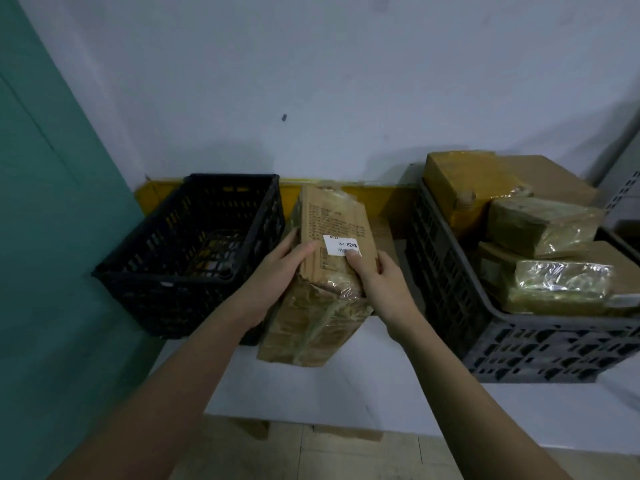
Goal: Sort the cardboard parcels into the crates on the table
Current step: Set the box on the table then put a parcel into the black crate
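A taped cardboard parcel with a white label stands tilted between two crates on the table. My left hand grips its left side, thumb on the front face. My right hand holds its right edge, thumb pressing on the label. The black crate to the left holds one dark flat item at its bottom. The grey crate to the right is filled with several cardboard parcels, some wrapped in clear tape.
The white table runs along a pale wall, with a yellow strip behind the crates. A teal panel stands at the left. Tiled floor shows below the table's front edge. Another grey perforated object sits at far right.
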### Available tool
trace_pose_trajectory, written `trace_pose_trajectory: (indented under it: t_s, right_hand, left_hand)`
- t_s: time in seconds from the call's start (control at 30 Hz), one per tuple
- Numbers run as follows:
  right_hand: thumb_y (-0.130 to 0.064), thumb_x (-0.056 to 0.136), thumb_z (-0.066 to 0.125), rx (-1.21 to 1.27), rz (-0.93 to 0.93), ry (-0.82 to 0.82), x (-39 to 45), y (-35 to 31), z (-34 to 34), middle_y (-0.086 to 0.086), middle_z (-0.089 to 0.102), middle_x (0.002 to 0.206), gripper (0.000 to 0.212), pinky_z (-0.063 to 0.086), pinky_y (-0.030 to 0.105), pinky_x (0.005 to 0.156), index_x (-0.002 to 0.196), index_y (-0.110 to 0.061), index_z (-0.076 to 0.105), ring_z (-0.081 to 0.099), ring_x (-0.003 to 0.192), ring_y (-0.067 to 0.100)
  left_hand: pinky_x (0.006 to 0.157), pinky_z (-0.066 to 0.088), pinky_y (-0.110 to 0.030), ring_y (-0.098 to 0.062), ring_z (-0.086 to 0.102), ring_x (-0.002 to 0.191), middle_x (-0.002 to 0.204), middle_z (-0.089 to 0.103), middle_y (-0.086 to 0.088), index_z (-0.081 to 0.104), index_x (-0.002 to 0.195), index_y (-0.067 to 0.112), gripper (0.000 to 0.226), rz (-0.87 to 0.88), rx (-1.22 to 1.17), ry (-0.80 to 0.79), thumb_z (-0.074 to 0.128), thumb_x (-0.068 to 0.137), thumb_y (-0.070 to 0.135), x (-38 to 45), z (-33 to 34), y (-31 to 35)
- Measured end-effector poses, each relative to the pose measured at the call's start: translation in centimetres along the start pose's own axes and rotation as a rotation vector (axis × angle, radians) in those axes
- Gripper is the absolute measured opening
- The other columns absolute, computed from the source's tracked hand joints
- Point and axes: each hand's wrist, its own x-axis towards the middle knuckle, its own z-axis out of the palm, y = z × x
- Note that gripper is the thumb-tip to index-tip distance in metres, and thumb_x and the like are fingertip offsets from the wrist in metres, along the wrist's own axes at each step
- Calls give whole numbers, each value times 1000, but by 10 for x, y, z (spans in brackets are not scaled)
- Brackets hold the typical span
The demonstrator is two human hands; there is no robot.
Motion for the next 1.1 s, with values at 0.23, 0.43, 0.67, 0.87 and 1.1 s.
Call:
trace_pose_trajectory:
  t_s: [0.23,0.43,0.67,0.87,1.1]
  right_hand:
    - [-76,75,60,-135,-205,161,-4,-19,13,-23,66,111,61,57,42,90,126,-45,51,66,103,3]
    - [-67,84,59,-152,-394,226,-5,-25,22,-43,54,116,57,57,30,90,134,-63,32,58,111,-10]
    - [-62,93,48,-482,-489,231,-1,-20,30,-10,22,162,77,29,50,116,156,-45,7,23,146,14]
    - [-65,88,39,-550,-565,132,-5,-30,32,-11,3,165,66,13,46,120,137,-72,-4,2,148,13]
    - [-66,93,31,-511,-564,-31,-1,-31,20,-20,11,162,56,13,38,117,147,-60,21,6,145,4]
  left_hand:
    - [73,52,-9,10,61,100,122,50,9,63,108,64,33,223,4,288,69,87,39,0,7,19]
    - [89,58,-37,-13,68,108,124,66,1,58,137,32,44,273,27,260,63,96,16,7,11,29]
    - [105,48,-44,-18,54,126,141,50,-2,37,148,23,114,130,114,334,79,52,69,19,22,45]
    - [110,40,-51,-26,31,142,155,18,2,-2,156,34,149,75,119,436,81,40,76,32,24,38]
    - [89,55,-39,-22,55,119,144,36,-2,29,147,46,109,146,32,481,81,53,64,38,6,26]
